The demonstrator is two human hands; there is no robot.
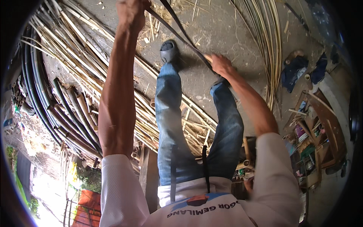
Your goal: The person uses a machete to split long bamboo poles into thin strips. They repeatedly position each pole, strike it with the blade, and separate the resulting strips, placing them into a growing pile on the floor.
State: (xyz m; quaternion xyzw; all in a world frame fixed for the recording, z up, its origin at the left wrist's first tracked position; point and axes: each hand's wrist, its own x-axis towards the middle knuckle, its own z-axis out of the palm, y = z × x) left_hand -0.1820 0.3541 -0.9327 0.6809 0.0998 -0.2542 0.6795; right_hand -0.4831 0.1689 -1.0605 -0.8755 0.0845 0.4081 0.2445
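My left hand point(130, 11) is raised far out at the top of the view, closed on the end of a long dark bamboo strip point(177, 32). The strip runs down and to the right as two thin dark bands that meet at my right hand point(221, 64). My right hand is closed around that lower end, with a pale wooden stub point(208, 58) showing at its thumb side; I cannot tell what the stub is. The strip crosses above my legs in blue jeans point(170, 113) and my dark shoe point(169, 51).
Pale split bamboo strips point(75, 49) and dark poles point(72, 109) are heaped on the concrete at the left. A bundle of thin strips point(264, 34) fans at the upper right. Blue cloth point(295, 70) and a cluttered wooden shelf point(321, 128) are at the right.
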